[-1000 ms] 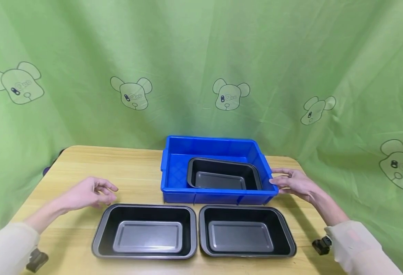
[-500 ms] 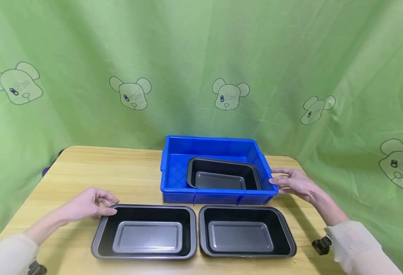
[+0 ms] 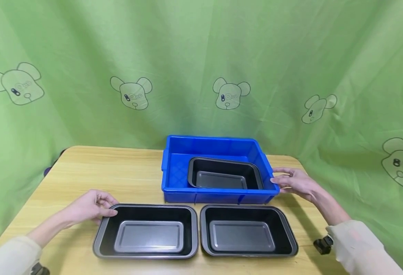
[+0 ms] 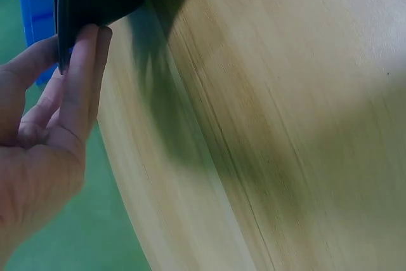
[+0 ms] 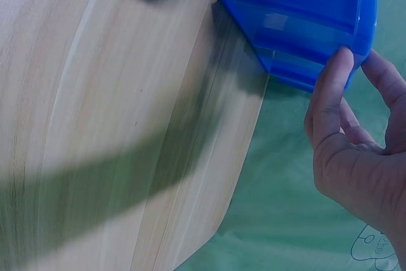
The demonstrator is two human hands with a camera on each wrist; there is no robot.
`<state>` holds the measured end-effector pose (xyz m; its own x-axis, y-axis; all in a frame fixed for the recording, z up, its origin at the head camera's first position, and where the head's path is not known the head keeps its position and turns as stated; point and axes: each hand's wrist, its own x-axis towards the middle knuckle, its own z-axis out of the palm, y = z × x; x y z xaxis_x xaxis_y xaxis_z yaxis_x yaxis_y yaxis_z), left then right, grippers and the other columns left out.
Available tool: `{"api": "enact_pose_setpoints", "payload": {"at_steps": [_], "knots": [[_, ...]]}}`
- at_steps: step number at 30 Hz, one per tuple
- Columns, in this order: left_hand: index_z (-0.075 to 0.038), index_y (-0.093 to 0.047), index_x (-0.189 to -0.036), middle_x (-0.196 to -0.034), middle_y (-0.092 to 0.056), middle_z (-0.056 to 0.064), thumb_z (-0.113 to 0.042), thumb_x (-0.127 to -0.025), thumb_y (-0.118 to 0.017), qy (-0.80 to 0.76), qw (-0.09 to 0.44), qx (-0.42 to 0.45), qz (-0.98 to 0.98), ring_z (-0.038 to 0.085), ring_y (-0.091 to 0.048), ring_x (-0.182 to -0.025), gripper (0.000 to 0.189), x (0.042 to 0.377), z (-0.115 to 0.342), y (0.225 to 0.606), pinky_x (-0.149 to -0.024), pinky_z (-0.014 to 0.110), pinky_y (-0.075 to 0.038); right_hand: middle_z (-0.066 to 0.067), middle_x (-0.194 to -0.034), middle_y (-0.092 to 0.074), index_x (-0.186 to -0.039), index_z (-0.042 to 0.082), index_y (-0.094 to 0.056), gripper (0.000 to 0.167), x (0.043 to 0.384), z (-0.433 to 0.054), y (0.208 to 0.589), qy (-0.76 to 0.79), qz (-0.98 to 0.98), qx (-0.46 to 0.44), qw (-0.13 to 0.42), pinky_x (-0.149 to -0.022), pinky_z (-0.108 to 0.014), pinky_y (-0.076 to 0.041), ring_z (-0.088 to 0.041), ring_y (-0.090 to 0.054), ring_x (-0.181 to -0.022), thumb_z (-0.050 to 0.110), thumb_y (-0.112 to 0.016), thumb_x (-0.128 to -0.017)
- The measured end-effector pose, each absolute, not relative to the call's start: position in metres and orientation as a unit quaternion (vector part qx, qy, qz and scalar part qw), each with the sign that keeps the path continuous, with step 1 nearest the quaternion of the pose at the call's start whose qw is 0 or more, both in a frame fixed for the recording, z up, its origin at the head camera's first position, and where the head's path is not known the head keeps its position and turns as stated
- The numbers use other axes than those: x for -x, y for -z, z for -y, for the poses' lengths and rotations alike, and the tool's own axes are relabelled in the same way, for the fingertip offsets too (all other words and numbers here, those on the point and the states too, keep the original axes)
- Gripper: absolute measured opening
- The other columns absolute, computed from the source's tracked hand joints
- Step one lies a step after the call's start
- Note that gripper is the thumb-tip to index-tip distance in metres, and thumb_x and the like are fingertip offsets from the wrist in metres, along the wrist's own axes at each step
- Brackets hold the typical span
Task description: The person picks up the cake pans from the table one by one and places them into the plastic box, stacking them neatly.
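Two dark metal loaf pans stand side by side on the table. At the far left corner of the left loaf pan (image 3: 149,236), my left hand (image 3: 88,208) pinches the rim, thumb over the edge and fingers beneath. The left wrist view shows that rim running between thumb and fingers (image 4: 82,80). My right hand (image 3: 295,183) grips the right end of a blue plastic bin (image 3: 218,196) by its rim, which the right wrist view shows between thumb and fingers (image 5: 330,96). Inside the bin lies another dark loaf pan (image 3: 222,179), toward its right side.
The right loaf pan (image 3: 242,236) sits in front of the bin, close beside the left one. All stand on a wooden table (image 3: 118,168). Behind the table hangs a green curtain (image 3: 187,57) with printed bear heads.
My left hand has come down and slightly toward me, from above the table beside the left loaf pan onto its rim. The right hand, bin and pans keep their places.
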<state>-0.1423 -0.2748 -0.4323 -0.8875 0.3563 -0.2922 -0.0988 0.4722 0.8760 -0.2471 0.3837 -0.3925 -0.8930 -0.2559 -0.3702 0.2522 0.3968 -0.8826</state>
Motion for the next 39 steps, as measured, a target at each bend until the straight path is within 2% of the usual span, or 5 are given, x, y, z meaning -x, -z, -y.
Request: {"api": "enact_pose_setpoints", "payload": {"at_steps": [9, 17, 27, 32, 39], "knots": [[0.013, -0.067, -0.119, -0.085, -0.074, 0.000, -0.007, -0.091, -0.078, -0.519, 0.226, -0.062, -0.822, 0.008, -0.070, -0.072, 0.036, 0.142, 0.272, 0.433, -0.061, 0.035, -0.068, 0.010, -0.099, -0.078, -0.162, -0.009, -0.021, 0.080, 0.247, -0.384, 0.392, 0.546, -0.805, -0.004, 0.232, -0.084, -0.027, -0.067, -0.009, -0.075, -0.091, 0.017, -0.068, -0.104], [0.013, -0.066, -0.119, -0.085, -0.077, 0.002, -0.005, -0.091, -0.076, -0.527, 0.223, -0.057, -0.818, 0.008, -0.069, -0.070, 0.035, 0.141, 0.271, 0.430, -0.059, 0.032, -0.067, 0.010, -0.098, -0.079, -0.162, -0.009, -0.021, 0.078, 0.248, -0.385, 0.392, 0.551, -0.802, -0.004, 0.233, -0.083, -0.027, -0.067, -0.009, -0.075, -0.090, 0.016, -0.067, -0.104], [0.016, -0.061, -0.126, -0.092, -0.080, 0.005, 0.000, -0.092, -0.070, -0.541, 0.227, -0.050, -0.808, 0.012, -0.072, -0.078, 0.039, 0.139, 0.274, 0.428, -0.063, 0.035, -0.068, 0.010, -0.098, -0.079, -0.162, -0.009, -0.022, 0.078, 0.247, -0.385, 0.392, 0.548, -0.803, -0.003, 0.232, -0.082, -0.027, -0.067, -0.009, -0.075, -0.089, 0.015, -0.067, -0.104], [0.018, -0.059, -0.129, -0.096, -0.080, 0.006, 0.000, -0.094, -0.068, -0.539, 0.217, -0.055, -0.812, 0.011, -0.072, -0.081, 0.041, 0.138, 0.280, 0.426, -0.064, 0.035, -0.067, 0.009, -0.097, -0.079, -0.162, -0.009, -0.021, 0.078, 0.247, -0.384, 0.391, 0.550, -0.802, -0.002, 0.232, -0.083, -0.027, -0.067, -0.009, -0.076, -0.089, 0.015, -0.067, -0.104], [0.017, -0.060, -0.128, -0.091, -0.076, -0.002, -0.005, -0.095, -0.070, -0.536, 0.200, -0.055, -0.819, 0.005, -0.067, -0.076, 0.041, 0.134, 0.285, 0.425, -0.062, 0.030, -0.066, 0.008, -0.097, -0.080, -0.162, -0.009, -0.021, 0.078, 0.248, -0.385, 0.392, 0.552, -0.800, -0.002, 0.234, -0.083, -0.028, -0.068, -0.010, -0.076, -0.089, 0.014, -0.067, -0.103]]}}
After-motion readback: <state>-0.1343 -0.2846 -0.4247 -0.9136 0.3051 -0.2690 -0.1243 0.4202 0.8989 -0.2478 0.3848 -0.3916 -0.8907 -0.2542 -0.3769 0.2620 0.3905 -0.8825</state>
